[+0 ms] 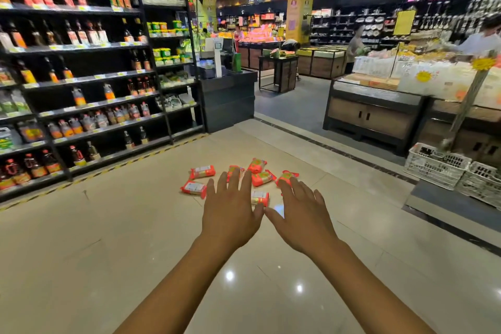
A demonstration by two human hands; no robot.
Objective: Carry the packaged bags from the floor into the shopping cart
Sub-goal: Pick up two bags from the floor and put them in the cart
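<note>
Two bare hands reach out, palms down, over a scatter of bags (202, 171) on a supermarket's glossy beige floor (108, 238). The left hand (230, 211) and right hand (303, 219) are both spread flat with fingers straight, gripping nothing, their thumbs nearly meeting. About seven bags lie loose in a small cluster in mid-aisle, just beyond the fingertips and partly hidden behind them. Some lie close together and others a little apart. Each is a short, plump, pillow-like pack in bright orange-red wrap. Several show a pale label panel along the side, and one at the back (257, 165) carries a yellow-green patch on its face. The print is too small to read. To the left, dark shelves (89, 78) hold rows of bottles (78, 156) with orange and red labels. To the right, white plastic crates (436, 165) sit on the floor beside a wooden produce stand (371, 116), with shoppers (355, 46) beyond it.
</note>
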